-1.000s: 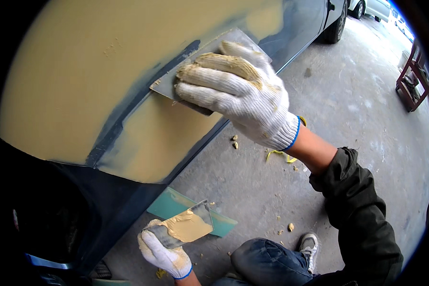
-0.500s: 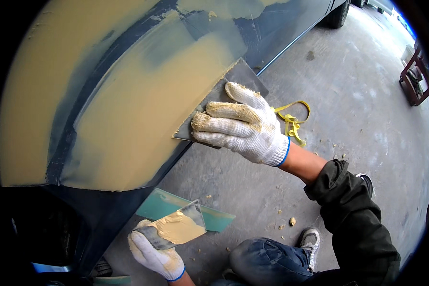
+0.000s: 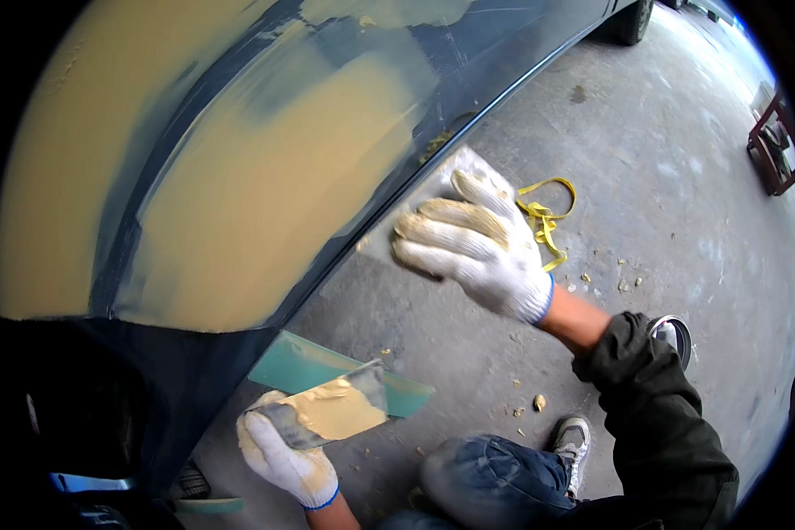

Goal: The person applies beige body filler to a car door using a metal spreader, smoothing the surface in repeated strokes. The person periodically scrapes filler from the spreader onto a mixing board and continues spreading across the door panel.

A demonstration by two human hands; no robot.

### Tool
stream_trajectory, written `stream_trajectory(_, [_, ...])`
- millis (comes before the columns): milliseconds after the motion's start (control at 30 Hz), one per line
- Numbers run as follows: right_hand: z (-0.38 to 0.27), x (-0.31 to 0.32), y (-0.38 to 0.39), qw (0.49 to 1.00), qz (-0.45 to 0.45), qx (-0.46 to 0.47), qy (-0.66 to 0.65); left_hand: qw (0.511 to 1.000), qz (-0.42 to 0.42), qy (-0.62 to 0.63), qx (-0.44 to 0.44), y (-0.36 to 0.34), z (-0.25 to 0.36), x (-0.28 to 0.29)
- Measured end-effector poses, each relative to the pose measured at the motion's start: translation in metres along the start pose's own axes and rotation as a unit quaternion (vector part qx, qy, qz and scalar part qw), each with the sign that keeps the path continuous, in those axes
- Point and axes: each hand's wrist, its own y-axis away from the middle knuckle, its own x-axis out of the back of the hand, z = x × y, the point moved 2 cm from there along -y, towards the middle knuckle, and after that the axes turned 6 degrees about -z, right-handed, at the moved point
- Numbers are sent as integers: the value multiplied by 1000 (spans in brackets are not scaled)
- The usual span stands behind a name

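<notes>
A dark car body panel [image 3: 397,146] at the upper left carries a broad layer of tan body filler [image 3: 265,203]. My right hand [image 3: 490,252], in a white knit glove smeared with filler, grips a wide flat putty spreader [image 3: 468,166]. Slight motion blurs the spreader, which is just off the panel's lower edge. Low in the view, my gloved left hand [image 3: 283,459] clasps a grey putty spreader [image 3: 369,382] by its near end. A thick lump of tan filler [image 3: 331,411] covers much of that blade.
Behind the left spreader, a green sheet [image 3: 300,360] is near the floor. A yellow strap [image 3: 546,221] lies beside my right hand, with filler crumbs scattered around. An open round tin [image 3: 671,336] stands by my right sleeve. A dark red stand [image 3: 773,150] is at the far right.
My right hand and its spreader have come off the filler-covered panel, shifting down and right. Filler on the panel near its lower edge has been wiped away. The left hand has barely moved.
</notes>
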Motion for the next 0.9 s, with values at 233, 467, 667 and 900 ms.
stream_trajectory(233, [-70,23,-5,688,-146,-116,-702,989,-81,-122,-28,9,11,-19])
stream_trajectory(467, [-38,0,28,913,-120,-106,-375,998,38,-33,-25,1,5,-9])
stream_trajectory(667, [1,48,-32,992,89,-80,-42,999,36,15,-22,2,7,-2])
stream_trajectory(900, [12,78,-86,974,155,42,158,999,23,10,-30,7,9,-3])
